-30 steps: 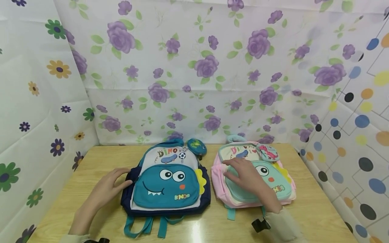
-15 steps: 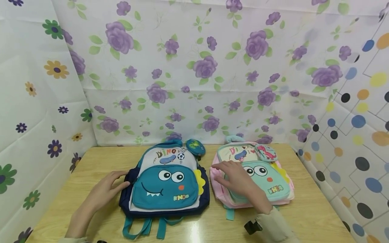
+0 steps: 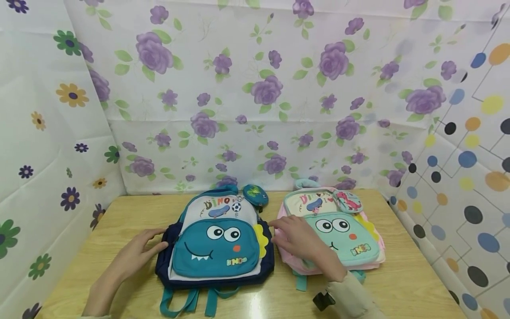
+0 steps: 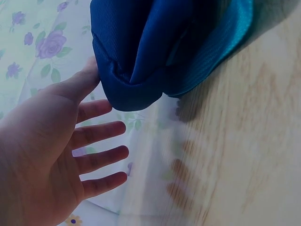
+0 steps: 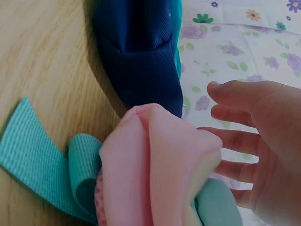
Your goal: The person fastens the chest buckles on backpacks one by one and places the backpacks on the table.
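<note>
A teal and navy dinosaur backpack (image 3: 217, 248) lies face up on the wooden table, its navy side showing in the left wrist view. At its left side is my left hand (image 3: 133, 254), thumb and index fingertip against the navy side pocket (image 4: 127, 61), the other fingers spread and fairly straight. To the right lies a pink and mint dinosaur backpack (image 3: 346, 239). My right hand (image 3: 300, 239) hovers over its left part, fingertips toward the gap between the bags. In the right wrist view its fingers are extended beside the pink side (image 5: 155, 165), holding nothing.
A round teal coin pouch (image 3: 255, 195) hangs from the blue bag, and a pink dinosaur pouch (image 3: 348, 201) from the other. Teal straps (image 3: 179, 303) stick out at the front. Floral sheets (image 3: 239, 97) wall the table (image 3: 402, 266) at the back and sides.
My right hand has moved left across the pink backpack, from its mint front pocket toward the gap between the bags. The left hand stays at the blue backpack's side.
</note>
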Demonstrator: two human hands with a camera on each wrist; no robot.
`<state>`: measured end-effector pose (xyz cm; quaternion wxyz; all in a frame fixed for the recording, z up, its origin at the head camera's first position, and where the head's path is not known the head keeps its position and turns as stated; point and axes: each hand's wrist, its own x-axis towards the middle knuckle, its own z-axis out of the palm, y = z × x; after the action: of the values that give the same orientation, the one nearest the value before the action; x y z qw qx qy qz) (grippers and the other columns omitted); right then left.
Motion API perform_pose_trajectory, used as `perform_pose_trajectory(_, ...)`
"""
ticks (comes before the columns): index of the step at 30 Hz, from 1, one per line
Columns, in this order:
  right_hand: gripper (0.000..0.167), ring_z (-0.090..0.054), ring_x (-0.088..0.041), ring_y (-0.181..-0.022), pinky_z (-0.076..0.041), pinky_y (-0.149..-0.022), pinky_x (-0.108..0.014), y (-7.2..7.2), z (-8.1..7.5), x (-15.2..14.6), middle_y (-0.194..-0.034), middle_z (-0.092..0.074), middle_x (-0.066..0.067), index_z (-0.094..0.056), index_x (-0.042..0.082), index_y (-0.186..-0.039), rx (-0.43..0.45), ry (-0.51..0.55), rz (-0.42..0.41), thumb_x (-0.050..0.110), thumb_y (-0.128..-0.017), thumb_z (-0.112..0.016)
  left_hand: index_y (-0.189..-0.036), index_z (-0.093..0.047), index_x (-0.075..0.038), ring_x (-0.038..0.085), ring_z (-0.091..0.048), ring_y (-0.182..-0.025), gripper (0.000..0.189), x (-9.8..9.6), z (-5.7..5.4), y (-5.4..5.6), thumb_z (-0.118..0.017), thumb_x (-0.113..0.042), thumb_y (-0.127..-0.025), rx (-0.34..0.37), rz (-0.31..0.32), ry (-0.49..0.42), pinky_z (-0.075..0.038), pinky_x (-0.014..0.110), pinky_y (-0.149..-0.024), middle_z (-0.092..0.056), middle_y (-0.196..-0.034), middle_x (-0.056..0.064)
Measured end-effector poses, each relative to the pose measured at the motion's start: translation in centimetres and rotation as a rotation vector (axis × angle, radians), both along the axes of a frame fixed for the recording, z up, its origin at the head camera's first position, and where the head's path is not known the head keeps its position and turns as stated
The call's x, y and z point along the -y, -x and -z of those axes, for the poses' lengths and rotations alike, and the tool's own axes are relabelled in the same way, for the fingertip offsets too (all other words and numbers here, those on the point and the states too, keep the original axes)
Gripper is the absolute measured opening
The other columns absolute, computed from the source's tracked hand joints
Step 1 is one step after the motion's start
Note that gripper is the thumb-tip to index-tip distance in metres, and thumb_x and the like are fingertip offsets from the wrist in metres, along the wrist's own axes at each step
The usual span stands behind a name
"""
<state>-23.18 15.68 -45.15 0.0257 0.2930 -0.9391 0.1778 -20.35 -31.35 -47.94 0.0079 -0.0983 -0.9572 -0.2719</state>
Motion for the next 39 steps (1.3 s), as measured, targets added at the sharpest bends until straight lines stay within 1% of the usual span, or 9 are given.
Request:
perform_pose_trajectory(6, 0.044, -0.057, -0.027, -0.122, -0.042, -0.103, -0.051, 0.2, 0.2, 0.8, -0.13, -0.064, -0.001, -0.06, 0.021, -0.135, 0.043, -0.028, 0.0, 0.04, -0.096, -0.065, -0.141, -0.053, -0.006, 0.043, -0.055, -0.122, 0.063, 0.1, 0.2, 0.2, -0.052, -0.054, -0.099, 0.028, 0.009, -0.025, -0.046, 0.062, -0.095, -0.055, -0.139, 0.023)
perform_pose_trajectory(10, 0.045, -0.057, -0.027, -0.122, -0.042, -0.102, -0.052, 0.2, 0.2, 1.4, -0.132, -0.064, -0.001, -0.061, 0.022, -0.135, 0.06, -0.061, 0.002, 0.044, -0.095, -0.064, -0.142, -0.051, -0.006, 0.038, -0.06, -0.114, 0.063, 0.2, 0.4, 0.5, -0.053, -0.052, -0.099, 0.062, 0.025, -0.053, -0.049, 0.058, -0.091, -0.058, -0.136, 0.023)
perform_pose_trajectory(14, 0.048, -0.059, -0.022, -0.116, -0.044, -0.099, -0.049, 0.2, 0.4, 1.9, -0.127, -0.064, -0.001, -0.061, 0.022, -0.134, 0.057, -0.108, -0.01, 0.048, -0.094, -0.064, -0.144, -0.048, -0.005, 0.029, -0.063, -0.107, 0.064, 0.1, 0.6, 0.7, -0.053, -0.051, -0.1, 0.103, 0.038, -0.061, -0.052, 0.051, -0.087, -0.059, -0.134, 0.022)
perform_pose_trajectory(18, 0.053, -0.059, -0.021, -0.113, -0.045, -0.098, -0.046, 0.1, 0.6, 2.4, -0.126, -0.064, -0.002, -0.06, 0.022, -0.136, 0.072, -0.125, -0.013, 0.053, -0.093, -0.063, -0.147, -0.044, -0.007, 0.022, -0.062, -0.1, 0.066, -0.1, 0.8, 0.7, -0.052, -0.052, -0.1, 0.149, 0.026, -0.05, -0.052, 0.043, -0.084, -0.063, -0.128, 0.018)
perform_pose_trajectory(21, 0.057, -0.059, -0.02, -0.114, -0.044, -0.099, -0.045, 0.1, 0.7, 2.8, -0.126, -0.063, -0.002, -0.059, 0.023, -0.137, 0.088, -0.136, -0.019, 0.058, -0.092, -0.062, -0.149, -0.042, -0.009, 0.02, -0.062, -0.099, 0.067, -0.2, 0.9, 0.5, -0.051, -0.053, -0.1, 0.185, 0.005, -0.051, -0.051, 0.042, -0.083, -0.065, -0.123, 0.015)
perform_pose_trajectory(25, 0.056, -0.058, -0.017, -0.109, -0.044, -0.097, -0.042, 0.0, 0.7, 3.3, -0.123, -0.063, -0.001, -0.059, 0.025, -0.137, 0.098, -0.153, -0.035, 0.059, -0.092, -0.061, -0.15, -0.04, -0.009, 0.019, -0.062, -0.099, 0.067, -0.4, 0.9, 0.4, -0.052, -0.052, -0.1, 0.214, -0.003, -0.058, -0.051, 0.041, -0.083, -0.065, -0.121, 0.014)
perform_pose_trajectory(28, 0.054, -0.058, -0.015, -0.106, -0.048, -0.096, -0.038, -0.2, 0.7, 3.6, -0.124, -0.063, -0.001, -0.058, 0.025, -0.138, 0.134, -0.135, -0.036, 0.056, -0.094, -0.06, -0.15, -0.039, -0.008, 0.019, -0.062, -0.099, 0.068, -0.5, 0.9, 0.4, -0.052, -0.052, -0.1, 0.216, -0.006, -0.062, -0.051, 0.039, -0.083, -0.065, -0.12, 0.013)
perform_pose_trajectory(33, 0.058, -0.061, -0.017, -0.113, -0.053, -0.096, -0.039, -0.4, 0.7, 3.9, -0.135, -0.058, -0.005, -0.053, 0.027, -0.143, 0.248, -0.102, -0.018, 0.059, -0.094, -0.056, -0.15, -0.039, -0.005, 0.018, -0.061, -0.098, 0.069, -0.8, 0.7, 0.5, -0.051, -0.051, -0.101, 0.203, -0.009, -0.057, -0.051, 0.037, -0.082, -0.065, -0.119, 0.013)
perform_pose_trajectory(39, 0.06, -0.062, -0.017, -0.113, -0.053, -0.095, -0.039, -0.5, 0.8, 4.0, -0.136, -0.056, -0.004, -0.053, 0.029, -0.143, 0.255, -0.112, -0.016, 0.062, -0.093, -0.057, -0.151, -0.038, -0.003, 0.019, -0.061, -0.096, 0.071, -1.1, 0.1, 0.3, -0.053, -0.05, -0.1, 0.204, -0.015, -0.072, -0.051, 0.035, -0.08, -0.064, -0.12, 0.016)
